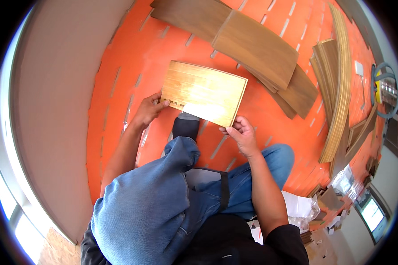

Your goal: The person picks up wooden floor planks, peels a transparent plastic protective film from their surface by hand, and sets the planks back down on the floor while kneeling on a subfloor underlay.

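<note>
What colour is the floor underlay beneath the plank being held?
Orange with pale grey dashes, clearest in the head view: underlay beneath the plank.

The short plank [203, 92] hides the fingertips of the left hand [149, 109] under its near left corner and covers the toe of the dark sock [186, 126]. A glare patch blanks the plank's near edge. Beyond the plank, the upper brown board [255, 47] covers much of the boards stacked beneath it.
</note>
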